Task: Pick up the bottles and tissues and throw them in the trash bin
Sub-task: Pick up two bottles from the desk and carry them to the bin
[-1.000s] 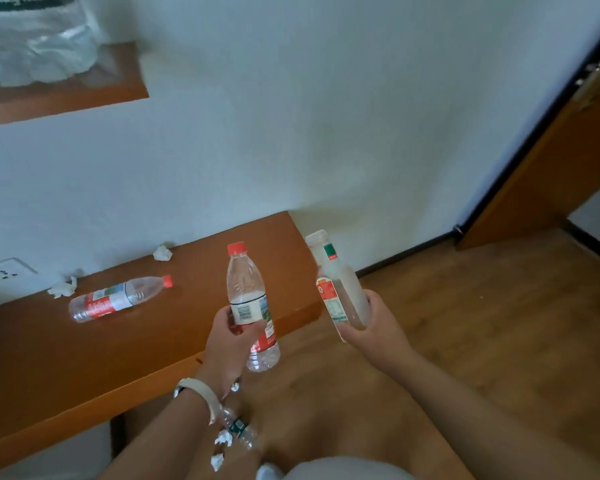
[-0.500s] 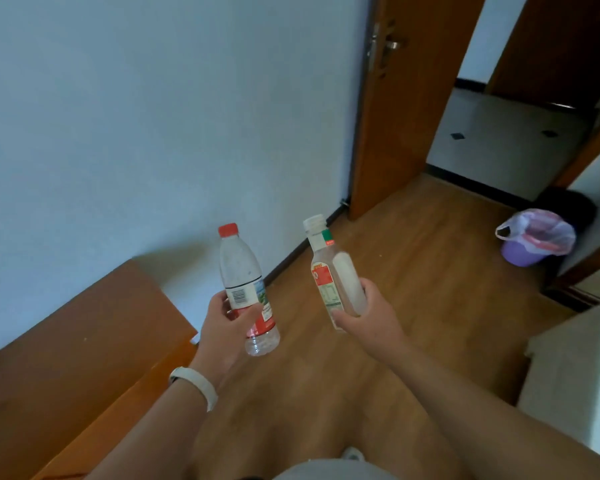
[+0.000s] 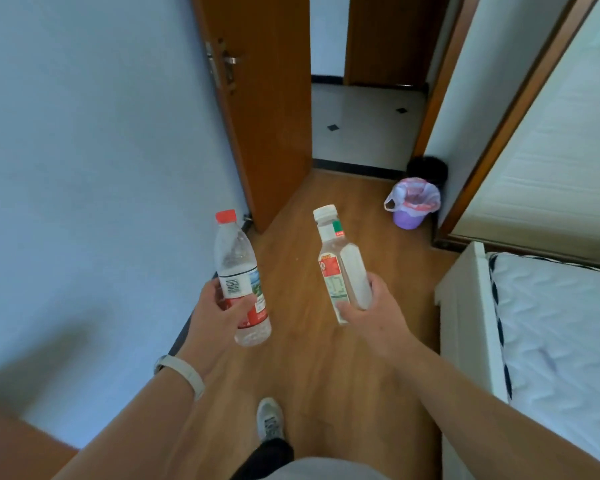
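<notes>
My left hand (image 3: 219,317) grips a clear water bottle (image 3: 236,268) with a red cap and red label, held upright. My right hand (image 3: 374,317) grips a clear squarish bottle (image 3: 343,268) with a white cap and a red and green label, tilted slightly left. A purple trash bin (image 3: 409,218) lined with a pale plastic bag stands on the wood floor ahead to the right, by the door frame. No tissues are in view.
An open brown door (image 3: 264,109) stands ahead on the left against the white wall. A white bed (image 3: 551,341) fills the right side. Beyond the doorway lies a tiled floor (image 3: 361,126). My shoe (image 3: 270,419) is on the wood floor below.
The view has swung right, away from the brown table, toward the doorway and trash bin. The bin now looks closer and more central. Both hands keep their bottles.
</notes>
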A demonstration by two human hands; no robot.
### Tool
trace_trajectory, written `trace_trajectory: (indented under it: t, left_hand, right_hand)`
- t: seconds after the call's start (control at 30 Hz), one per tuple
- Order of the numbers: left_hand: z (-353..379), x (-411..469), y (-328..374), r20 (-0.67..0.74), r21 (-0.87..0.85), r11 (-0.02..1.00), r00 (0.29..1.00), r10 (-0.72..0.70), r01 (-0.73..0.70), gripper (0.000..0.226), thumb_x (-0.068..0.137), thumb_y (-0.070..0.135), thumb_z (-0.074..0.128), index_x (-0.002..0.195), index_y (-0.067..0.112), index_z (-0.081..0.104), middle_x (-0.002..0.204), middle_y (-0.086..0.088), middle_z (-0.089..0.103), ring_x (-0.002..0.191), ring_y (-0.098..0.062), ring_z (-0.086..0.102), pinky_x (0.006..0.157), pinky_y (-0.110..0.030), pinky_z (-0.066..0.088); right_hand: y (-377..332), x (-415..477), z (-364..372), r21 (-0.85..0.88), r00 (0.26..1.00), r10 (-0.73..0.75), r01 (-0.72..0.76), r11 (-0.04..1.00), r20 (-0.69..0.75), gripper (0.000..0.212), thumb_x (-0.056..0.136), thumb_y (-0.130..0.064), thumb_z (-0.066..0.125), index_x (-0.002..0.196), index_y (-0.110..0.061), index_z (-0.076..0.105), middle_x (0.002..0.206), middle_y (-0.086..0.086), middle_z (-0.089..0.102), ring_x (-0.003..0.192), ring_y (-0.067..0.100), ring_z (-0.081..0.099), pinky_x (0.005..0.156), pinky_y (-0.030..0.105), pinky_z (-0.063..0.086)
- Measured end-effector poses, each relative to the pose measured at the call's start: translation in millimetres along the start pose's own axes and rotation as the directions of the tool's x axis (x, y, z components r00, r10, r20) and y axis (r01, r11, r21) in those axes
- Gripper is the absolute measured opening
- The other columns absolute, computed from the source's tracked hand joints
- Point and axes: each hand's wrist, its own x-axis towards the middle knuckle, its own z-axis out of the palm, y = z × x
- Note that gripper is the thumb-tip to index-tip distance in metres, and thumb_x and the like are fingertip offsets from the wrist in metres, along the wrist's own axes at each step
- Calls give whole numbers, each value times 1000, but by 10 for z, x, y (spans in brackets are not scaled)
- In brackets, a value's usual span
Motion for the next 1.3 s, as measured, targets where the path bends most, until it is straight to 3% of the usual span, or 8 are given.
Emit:
trace_trajectory:
  t: [0.1,0.2,0.33,0.47,0.7,1.0,1.17,1.3]
  left_hand:
    - [178,297,13,96,12,1000,995,-4,3,54,79,35,77,126,29,50,119,7,64,104,-20,65,89,-44,55]
    - [353,655,33,168,5,1000,986,-5,4,58,77,34,79,127,31,50,120,7,64,107,-21,64,90,-49,54]
    - [554,1160,135,227,-11,1000,974,14,-12,57,80,33,75,130,28,47,121,7,61,109,-19,61,92,-47,53]
    - [619,1687,248,271,-33,999,962,20,-11,55,82,32,74,130,26,46,119,7,60,107,-19,61,88,-38,54]
    - [731,2731,523,383,-77,997,922,51,-23,63,75,40,76,129,27,46,118,7,61,106,-17,62,86,-37,54]
    - [1076,3315,879,470,-117,992,878,89,-37,57,79,33,77,128,25,48,116,9,63,104,-16,64,73,-24,55]
    - [1375,3711,942,485,-72,997,873,46,-12,56,78,32,79,125,25,50,116,6,65,106,-20,64,87,-41,56]
    - [1674,4138,1165,472,-17,1000,881,31,-26,58,79,35,77,129,26,49,120,7,63,107,-19,63,89,-42,55]
  right_hand:
    - [63,151,-78,-25,997,39,-41,999,-61,61,77,-40,76,124,-34,38,102,-24,52,88,3,58,57,13,44]
    - [90,348,-140,-38,992,74,-79,996,-106,63,78,-43,75,126,-35,35,106,-22,50,94,6,56,57,11,45]
    - [46,679,-189,-55,977,120,-131,990,-176,65,80,-43,73,130,-33,32,112,-16,50,103,10,54,70,15,49]
    - [-141,1085,-196,-93,959,140,-167,982,-247,67,81,-41,73,132,-30,33,114,-11,51,105,11,55,68,15,49]
    - [-475,1750,-33,-81,923,156,-196,977,-353,64,81,-44,72,130,-34,31,111,-16,48,99,8,52,71,16,48]
    - [-529,2364,-39,-76,906,191,-236,969,-377,66,82,-44,70,133,-32,30,115,-13,49,103,10,53,65,13,47]
    - [-375,2859,-173,-46,896,230,-267,963,-381,67,82,-44,71,133,-33,29,114,-14,48,102,9,53,59,13,45]
    - [-290,3453,-419,-5,888,237,-260,966,-394,67,80,-47,71,131,-34,30,113,-16,48,101,10,54,68,16,50]
